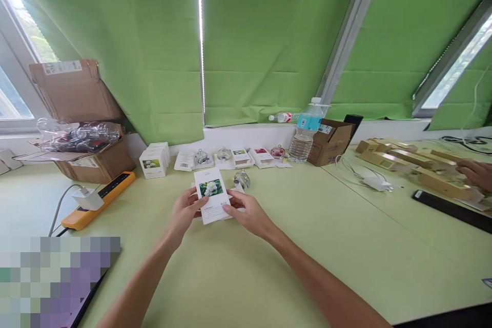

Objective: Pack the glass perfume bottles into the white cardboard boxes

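Note:
Both hands are on a flat white card or carton [213,209] with a white flower and green leaves printed on it. My left hand [185,214] grips its left edge, thumb on the front. My right hand [248,210] pinches the lower right side, thumb also on the front. More white paper or card shows behind it, mostly hidden. Just beyond my right hand lies a clear rounded glass bottle [242,179]. Farther back stand a glass bottle with red inside [277,151], clear glass bottles [201,157] and flower-printed white boxes [263,157].
At left are stacked white boxes [152,162], an orange power strip [115,184], an open cardboard box [92,164] and a blurred-out screen [57,282]. A water bottle [302,138] stands by a brown box [330,141]. At right, another person's hand [476,173] touches long cartons [442,182].

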`<action>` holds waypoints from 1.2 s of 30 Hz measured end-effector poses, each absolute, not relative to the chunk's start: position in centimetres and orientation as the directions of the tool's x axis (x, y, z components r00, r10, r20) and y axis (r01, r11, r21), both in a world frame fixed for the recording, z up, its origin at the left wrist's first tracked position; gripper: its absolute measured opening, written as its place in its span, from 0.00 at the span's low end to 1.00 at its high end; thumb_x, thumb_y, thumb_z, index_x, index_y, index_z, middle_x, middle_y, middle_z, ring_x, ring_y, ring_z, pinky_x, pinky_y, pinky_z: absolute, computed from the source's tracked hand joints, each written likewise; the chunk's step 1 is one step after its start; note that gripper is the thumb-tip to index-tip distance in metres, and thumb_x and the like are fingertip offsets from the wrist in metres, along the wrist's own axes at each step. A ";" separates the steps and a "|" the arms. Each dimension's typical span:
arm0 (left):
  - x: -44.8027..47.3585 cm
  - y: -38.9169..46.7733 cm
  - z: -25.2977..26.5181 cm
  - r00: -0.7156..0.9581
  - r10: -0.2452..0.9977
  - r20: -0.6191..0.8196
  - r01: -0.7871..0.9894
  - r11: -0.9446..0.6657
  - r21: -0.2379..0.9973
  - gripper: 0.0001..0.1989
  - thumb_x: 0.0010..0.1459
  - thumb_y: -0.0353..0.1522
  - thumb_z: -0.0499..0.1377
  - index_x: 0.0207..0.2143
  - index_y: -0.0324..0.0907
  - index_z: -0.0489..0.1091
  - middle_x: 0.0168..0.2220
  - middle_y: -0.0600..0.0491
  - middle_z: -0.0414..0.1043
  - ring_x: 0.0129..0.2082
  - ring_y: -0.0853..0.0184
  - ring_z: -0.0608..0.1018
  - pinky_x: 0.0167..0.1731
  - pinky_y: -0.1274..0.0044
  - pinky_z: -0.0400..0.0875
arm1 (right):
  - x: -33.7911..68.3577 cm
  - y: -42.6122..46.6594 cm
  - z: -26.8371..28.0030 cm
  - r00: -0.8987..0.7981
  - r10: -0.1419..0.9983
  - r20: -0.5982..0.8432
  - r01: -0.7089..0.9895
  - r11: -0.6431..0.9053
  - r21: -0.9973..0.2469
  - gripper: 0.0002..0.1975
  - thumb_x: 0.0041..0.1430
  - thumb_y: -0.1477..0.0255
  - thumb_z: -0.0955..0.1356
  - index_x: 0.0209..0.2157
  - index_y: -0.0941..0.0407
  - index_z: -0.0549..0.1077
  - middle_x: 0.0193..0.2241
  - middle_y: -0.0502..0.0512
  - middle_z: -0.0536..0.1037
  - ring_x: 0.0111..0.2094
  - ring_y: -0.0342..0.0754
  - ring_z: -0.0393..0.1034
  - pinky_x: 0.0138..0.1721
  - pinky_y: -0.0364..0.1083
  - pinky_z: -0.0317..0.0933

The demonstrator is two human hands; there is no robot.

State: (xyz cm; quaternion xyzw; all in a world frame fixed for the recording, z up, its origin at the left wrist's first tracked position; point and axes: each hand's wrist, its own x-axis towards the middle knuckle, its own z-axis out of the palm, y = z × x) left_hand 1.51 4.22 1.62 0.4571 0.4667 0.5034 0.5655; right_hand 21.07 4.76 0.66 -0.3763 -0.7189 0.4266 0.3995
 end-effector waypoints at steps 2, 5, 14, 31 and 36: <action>1.6 4.1 1.7 0.089 0.995 -0.052 -0.143 0.065 0.988 0.25 0.48 0.41 0.65 0.47 0.39 0.69 0.46 0.43 0.75 0.43 0.56 0.78 0.39 0.69 0.73 | 21.1 4.9 0.4 -0.378 0.900 0.218 0.222 0.317 -0.922 0.23 0.57 0.63 0.67 0.53 0.57 0.69 0.38 0.57 0.79 0.37 0.51 0.73 0.39 0.47 0.66; 1.6 4.1 1.7 0.083 0.996 -0.044 -0.129 0.055 0.990 0.25 0.48 0.43 0.64 0.45 0.39 0.70 0.44 0.44 0.76 0.43 0.56 0.78 0.40 0.69 0.73 | 21.2 5.1 0.0 -0.344 0.922 0.177 0.260 0.275 -0.926 0.24 0.55 0.62 0.67 0.52 0.58 0.70 0.38 0.58 0.78 0.36 0.51 0.73 0.38 0.48 0.66; 0.8 4.5 1.6 0.190 0.982 0.001 -0.146 0.028 0.989 0.28 0.55 0.50 0.54 0.50 0.39 0.69 0.46 0.43 0.75 0.43 0.57 0.77 0.38 0.71 0.72 | 21.2 5.3 0.3 -0.418 0.889 0.186 0.079 0.239 -0.968 0.19 0.57 0.58 0.65 0.42 0.58 0.74 0.36 0.56 0.78 0.38 0.52 0.72 0.40 0.48 0.65; 1.1 4.3 1.8 0.175 0.985 -0.004 -0.048 0.012 0.999 0.25 0.49 0.44 0.63 0.46 0.41 0.70 0.44 0.46 0.76 0.43 0.56 0.77 0.37 0.71 0.73 | 21.2 5.8 -0.5 -0.377 0.904 0.202 0.093 0.254 -0.963 0.22 0.57 0.57 0.66 0.45 0.59 0.73 0.37 0.58 0.78 0.38 0.51 0.73 0.39 0.49 0.67; -1.3 5.6 1.7 -0.096 0.995 0.012 -0.094 -0.021 0.995 0.25 0.49 0.44 0.62 0.47 0.41 0.70 0.42 0.47 0.77 0.39 0.60 0.79 0.31 0.77 0.72 | 21.3 5.5 -0.4 -0.341 0.923 0.177 0.234 0.265 -0.935 0.22 0.59 0.59 0.65 0.49 0.58 0.72 0.37 0.58 0.79 0.37 0.50 0.73 0.40 0.50 0.67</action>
